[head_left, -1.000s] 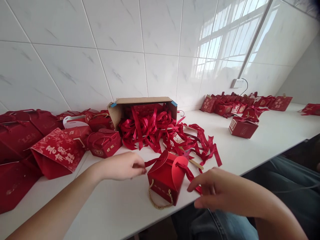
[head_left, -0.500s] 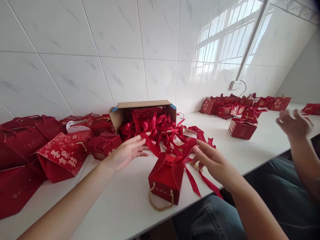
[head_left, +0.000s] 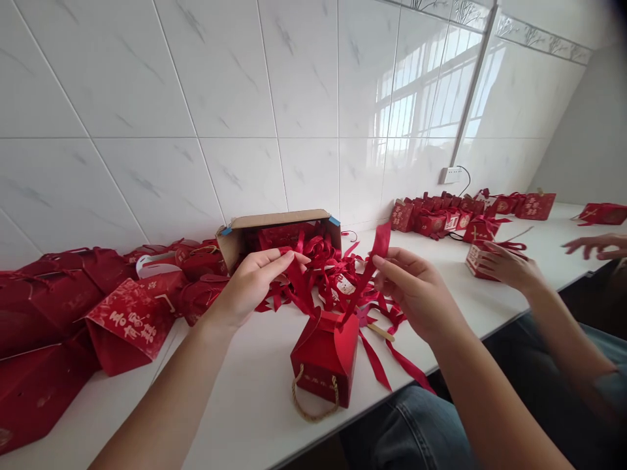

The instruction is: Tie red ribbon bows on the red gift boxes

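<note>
A small red gift box [head_left: 324, 362] with a twisted rope handle [head_left: 313, 415] stands on the white table near its front edge. Red ribbon [head_left: 302, 287] rises from the top of the box in two lengths. My left hand [head_left: 252, 284] pinches one length between thumb and fingers, above and left of the box. Opposite it, my right hand [head_left: 409, 284] grips the other length, its end sticking up past the fingers. Neither hand touches the box body. How the ribbon meets the box top is partly hidden by the flaps.
Behind the box, a cardboard carton [head_left: 279, 217] lies spilling tangled red ribbons [head_left: 337, 261]. Folded red boxes [head_left: 127, 323] crowd the left. More red boxes [head_left: 431, 219] line the wall at right. A co-worker's hand [head_left: 512, 264] rests on a box there; another hand [head_left: 597, 246] is beyond.
Both my hands have risen with the ribbon, drawing its lengths upward from the box. The co-worker's hand has come down onto a box at right. The view has shifted slightly.
</note>
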`<state>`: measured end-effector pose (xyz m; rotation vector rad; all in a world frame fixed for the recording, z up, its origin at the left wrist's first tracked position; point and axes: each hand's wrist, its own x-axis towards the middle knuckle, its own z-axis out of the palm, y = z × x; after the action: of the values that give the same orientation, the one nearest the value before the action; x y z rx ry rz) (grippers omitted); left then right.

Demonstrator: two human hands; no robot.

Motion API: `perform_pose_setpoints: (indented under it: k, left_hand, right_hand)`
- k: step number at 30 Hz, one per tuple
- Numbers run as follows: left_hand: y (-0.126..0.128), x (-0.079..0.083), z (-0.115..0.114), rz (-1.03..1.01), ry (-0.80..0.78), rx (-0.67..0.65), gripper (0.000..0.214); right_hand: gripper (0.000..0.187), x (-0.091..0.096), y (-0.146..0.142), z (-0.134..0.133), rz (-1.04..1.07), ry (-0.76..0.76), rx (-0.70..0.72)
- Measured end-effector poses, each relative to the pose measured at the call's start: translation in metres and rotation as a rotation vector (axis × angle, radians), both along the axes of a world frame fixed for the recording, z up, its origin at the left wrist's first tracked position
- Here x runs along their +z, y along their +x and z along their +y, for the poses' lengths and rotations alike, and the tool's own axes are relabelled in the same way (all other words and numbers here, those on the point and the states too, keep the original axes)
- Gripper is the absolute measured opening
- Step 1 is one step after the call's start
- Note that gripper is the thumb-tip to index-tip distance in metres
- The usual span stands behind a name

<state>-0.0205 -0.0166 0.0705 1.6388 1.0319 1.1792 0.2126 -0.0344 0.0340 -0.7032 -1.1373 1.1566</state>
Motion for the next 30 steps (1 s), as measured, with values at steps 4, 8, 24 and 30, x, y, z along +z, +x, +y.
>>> perform_pose_setpoints:
  k: [4, 8, 24, 30]
  left_hand:
    - [0.005, 0.015, -0.01, 0.085, 0.133, 0.042, 0.033]
    - [0.009, 0.026, -0.016, 0.109, 0.156, 0.071, 0.034]
    - [0.021, 0.023, -0.016, -0.082, 0.187, 0.02, 0.027]
    - [0.018, 0.025, -0.016, -0.078, 0.246, 0.064, 0.027]
  right_hand:
    - [0.021, 0.018, -0.006, 0.003, -0.017, 0.061, 0.007]
    - [0.015, 0.032, -0.013, 0.011, -0.043, 0.102, 0.041]
    - [0.015, 0.038, -0.02, 0.009, -0.077, 0.211, -0.05]
    - [0.009, 0.041, -0.019, 0.009, -0.088, 0.26, -0.105]
